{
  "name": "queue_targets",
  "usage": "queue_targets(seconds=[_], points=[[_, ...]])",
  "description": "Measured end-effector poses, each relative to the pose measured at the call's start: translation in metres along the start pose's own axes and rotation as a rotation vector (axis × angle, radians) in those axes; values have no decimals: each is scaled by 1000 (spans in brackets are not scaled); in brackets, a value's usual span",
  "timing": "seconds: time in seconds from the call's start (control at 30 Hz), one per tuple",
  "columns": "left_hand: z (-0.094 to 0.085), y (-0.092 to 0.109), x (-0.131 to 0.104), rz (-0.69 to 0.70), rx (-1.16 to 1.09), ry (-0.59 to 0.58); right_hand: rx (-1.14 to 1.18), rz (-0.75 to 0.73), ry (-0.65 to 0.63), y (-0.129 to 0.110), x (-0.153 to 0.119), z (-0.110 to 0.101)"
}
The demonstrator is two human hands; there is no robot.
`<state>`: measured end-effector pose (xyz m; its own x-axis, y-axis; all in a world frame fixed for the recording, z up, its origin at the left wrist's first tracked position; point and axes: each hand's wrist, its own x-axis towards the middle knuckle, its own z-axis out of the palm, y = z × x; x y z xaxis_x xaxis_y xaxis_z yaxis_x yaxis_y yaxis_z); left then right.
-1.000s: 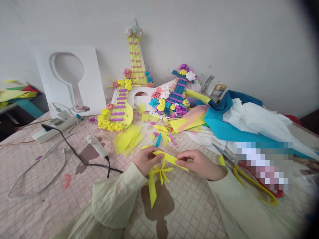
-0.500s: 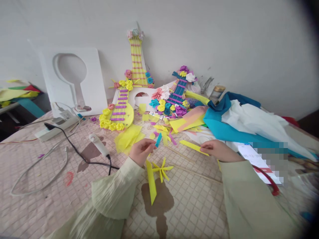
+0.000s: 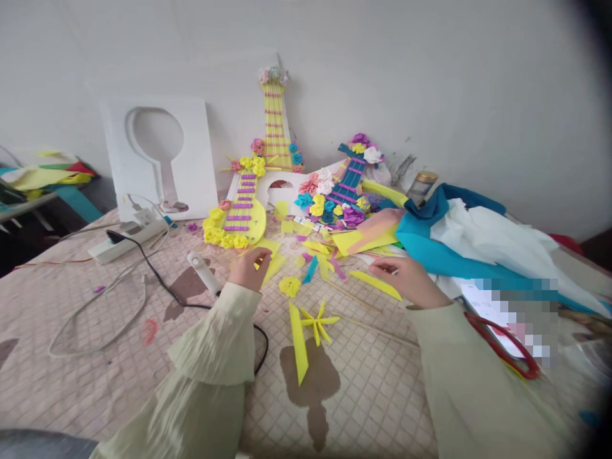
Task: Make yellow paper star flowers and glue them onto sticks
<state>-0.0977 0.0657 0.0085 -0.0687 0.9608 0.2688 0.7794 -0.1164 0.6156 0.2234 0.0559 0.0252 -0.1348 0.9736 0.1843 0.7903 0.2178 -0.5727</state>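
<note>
My left hand (image 3: 249, 270) is over the loose yellow paper sheets (image 3: 274, 264), fingers curled in toward the thumb. Yellow shows in the small gap between them; its fingertips are partly hidden. My right hand (image 3: 412, 278) hovers just behind a folded yellow paper strip (image 3: 376, 284), thumb and fingers slightly apart. A short blue paper strip (image 3: 310, 270) rests on the table between the hands. Nearer to me are a yellow paper flower (image 3: 289, 287), a star-like cluster of thin yellow pieces (image 3: 317, 322) and a long folded yellow strip (image 3: 299, 347).
A white glue gun (image 3: 203, 274) with a black cord lies at left, near a power strip (image 3: 127, 239). Decorated paper guitars (image 3: 246, 207) stand behind. On the right are blue and white cloth-like sheets (image 3: 425, 245), a phone (image 3: 492, 315) and red-handled scissors (image 3: 526, 360).
My left hand has let go of the blue strip and moved left onto the yellow sheets, uncovering the yellow flower. My right fingers have lifted off the yellow strip. The view has shifted slightly.
</note>
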Motion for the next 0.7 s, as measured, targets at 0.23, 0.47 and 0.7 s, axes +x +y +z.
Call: queue_targets(seconds=[0.23,0.47,0.7], points=[[6,-31,12,-45,228,-200,297,-79,28,-45,7,18],[9,-37,14,-67,354,-245,498,48,118,-25,-12,35],[9,-39,14,-65,398,-247,488,156,50,-22,-26,36]])
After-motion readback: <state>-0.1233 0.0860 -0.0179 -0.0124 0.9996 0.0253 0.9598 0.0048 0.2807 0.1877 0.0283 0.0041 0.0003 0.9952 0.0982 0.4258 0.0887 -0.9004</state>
